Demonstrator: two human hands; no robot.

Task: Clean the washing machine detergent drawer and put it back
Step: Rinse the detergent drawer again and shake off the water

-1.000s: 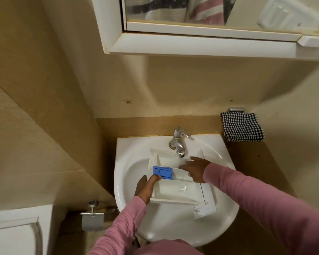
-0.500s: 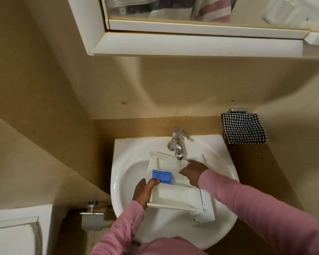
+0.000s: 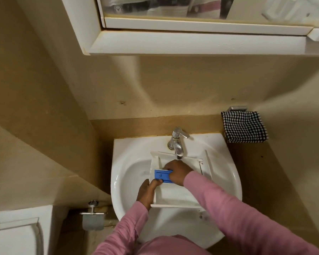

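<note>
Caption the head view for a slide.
Left hand grips the detergent drawer in the sink below the tap; right hand grips its blue insert.

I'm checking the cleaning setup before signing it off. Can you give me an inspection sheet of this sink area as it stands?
Surface: white sink, with the detergent drawer lying in its bowl.
Job's things: detergent drawer lies under the tap; blue insert sits on its left part; cannot tell if water runs.
Clutter: nothing seen.
Grips: left hand holds the drawer's left wall; right hand grips the blue insert.
Cables: nothing seen.
Surroundings: checked cloth on a wall holder at right; mirror cabinet above; paper holder low on the left.
</note>
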